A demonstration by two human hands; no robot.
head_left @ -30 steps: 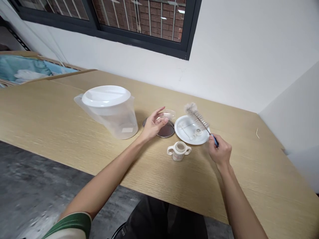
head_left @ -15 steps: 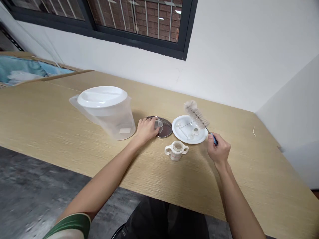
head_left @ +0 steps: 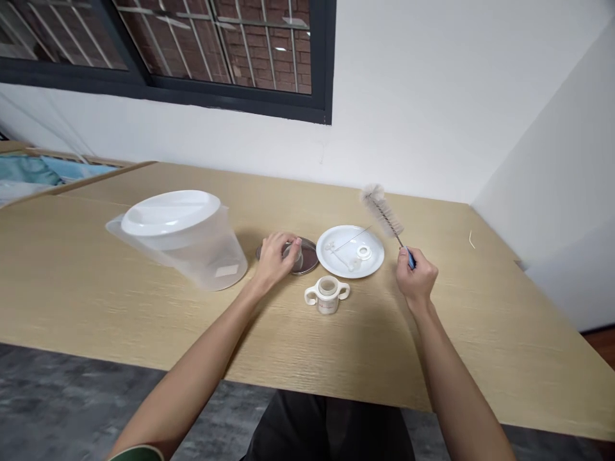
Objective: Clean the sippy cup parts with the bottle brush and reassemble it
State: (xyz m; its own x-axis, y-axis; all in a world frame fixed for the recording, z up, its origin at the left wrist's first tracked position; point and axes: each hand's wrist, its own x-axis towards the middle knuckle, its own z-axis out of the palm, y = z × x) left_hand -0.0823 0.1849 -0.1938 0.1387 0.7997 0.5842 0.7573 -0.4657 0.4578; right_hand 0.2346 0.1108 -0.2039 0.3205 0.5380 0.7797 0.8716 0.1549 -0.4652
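Observation:
My right hand (head_left: pixel 417 272) is closed on the blue handle of a bottle brush (head_left: pixel 383 211), whose pale bristles point up and to the left. My left hand (head_left: pixel 277 257) hovers over a round metal tray (head_left: pixel 311 255), thumb raised and fingers loosely bent. Below its thumb, a small clear cup-like piece (head_left: pixel 298 261) stands on the tray, partly hidden. A white plate (head_left: pixel 331 264) holds a white ring (head_left: pixel 364 252), a thin straw-like brush and small clear parts. In front of it stands a white two-handled bottle holder (head_left: pixel 328 299), open at the top.
On the left stands a frosted pitcher (head_left: pixel 202 256) with a white lid. A small pale strip (head_left: pixel 471 240) lies on the right side of the wooden table (head_left: pixel 375 346). A wall and window bound the back; a bin with blue lining (head_left: pixel 62 169) is at far left.
My left hand has lifted off the clear piece, its thumb rising. The view has turned, shifting everything leftward. My right hand still grips the brush.

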